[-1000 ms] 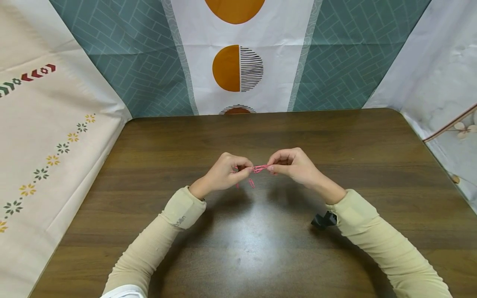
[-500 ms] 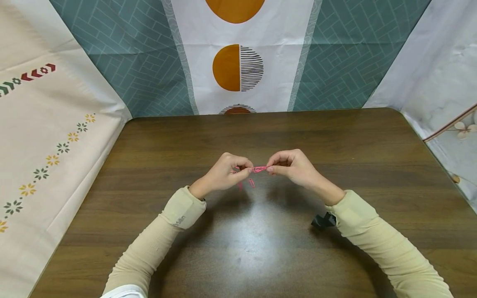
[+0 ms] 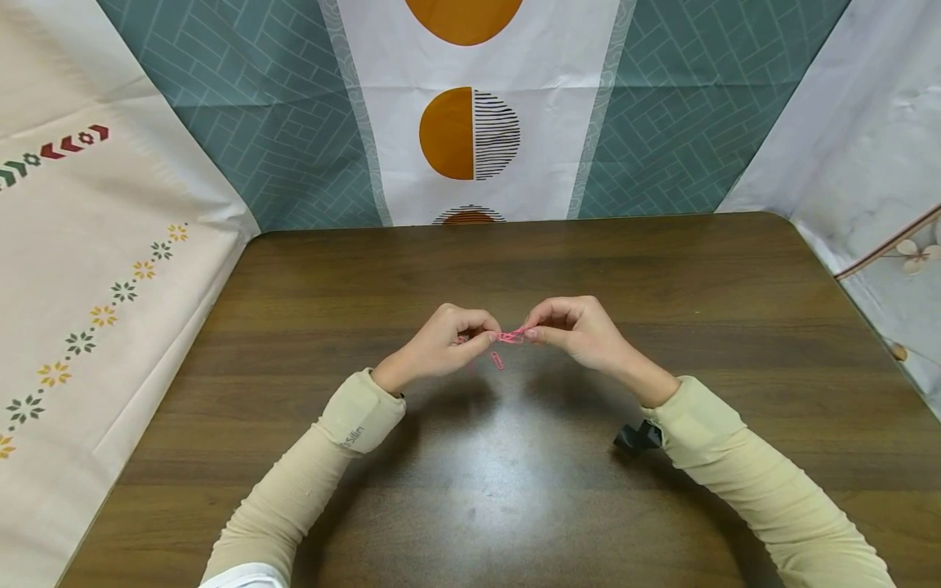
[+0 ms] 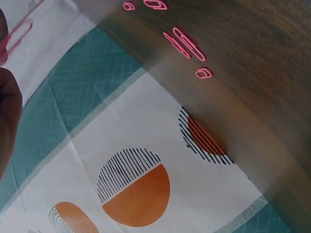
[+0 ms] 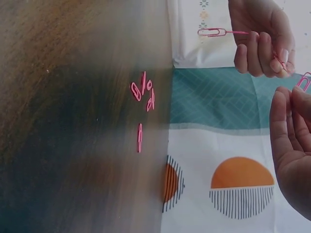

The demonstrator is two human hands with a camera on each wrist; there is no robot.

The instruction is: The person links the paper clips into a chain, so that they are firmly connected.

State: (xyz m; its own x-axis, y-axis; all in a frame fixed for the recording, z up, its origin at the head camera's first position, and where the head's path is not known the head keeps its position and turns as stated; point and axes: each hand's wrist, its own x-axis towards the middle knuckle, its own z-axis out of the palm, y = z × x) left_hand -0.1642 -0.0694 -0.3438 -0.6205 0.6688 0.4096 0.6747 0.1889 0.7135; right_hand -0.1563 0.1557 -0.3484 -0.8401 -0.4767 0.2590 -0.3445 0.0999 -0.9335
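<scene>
With curled fingers, your left hand (image 3: 457, 339) and right hand (image 3: 584, 333) pinch pink looped-wire paper clips (image 3: 510, 336) above the brown wooden table (image 3: 662, 269), some apparently linked, while several loose pink clips (image 5: 140, 138) lie unjoined

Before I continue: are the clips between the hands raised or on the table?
Raised: the right wrist view shows the left hand and right hand pinching the pink clips clear of the table.
</scene>
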